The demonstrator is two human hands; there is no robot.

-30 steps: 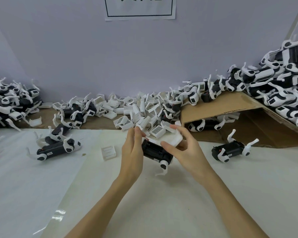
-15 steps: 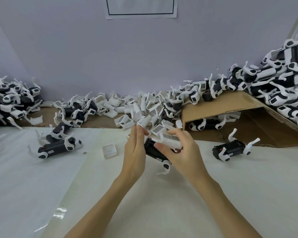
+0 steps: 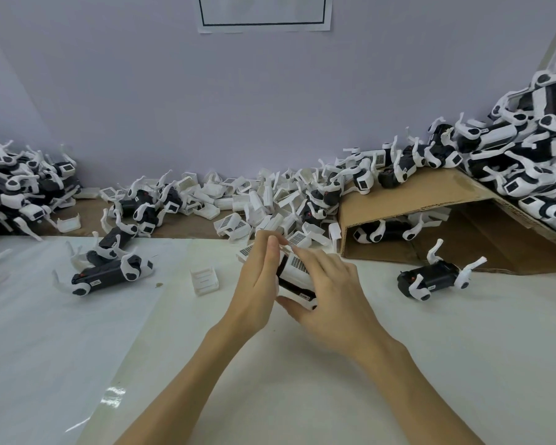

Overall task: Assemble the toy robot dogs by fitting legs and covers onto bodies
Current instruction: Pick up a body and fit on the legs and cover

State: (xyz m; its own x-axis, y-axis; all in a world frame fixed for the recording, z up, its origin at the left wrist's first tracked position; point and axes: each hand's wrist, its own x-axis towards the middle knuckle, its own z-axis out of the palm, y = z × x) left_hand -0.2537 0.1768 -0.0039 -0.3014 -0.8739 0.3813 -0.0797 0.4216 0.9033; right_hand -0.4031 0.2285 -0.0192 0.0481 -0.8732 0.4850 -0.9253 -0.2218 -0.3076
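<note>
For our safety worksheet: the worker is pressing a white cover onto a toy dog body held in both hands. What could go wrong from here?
1. The right hand hides much of the white cover, so a crooked fit on the black body could go unnoticed.
2. The left hand and the right squeeze from both sides; a thin leg might bend or snap.
3. The loose cover pile just behind could get knocked.

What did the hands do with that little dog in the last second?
The right hand brought the white cover down from above onto the black body and now wraps over it; the left hand kept bracing its side. The loose cover and the dogs lying on the table stayed put.
</note>
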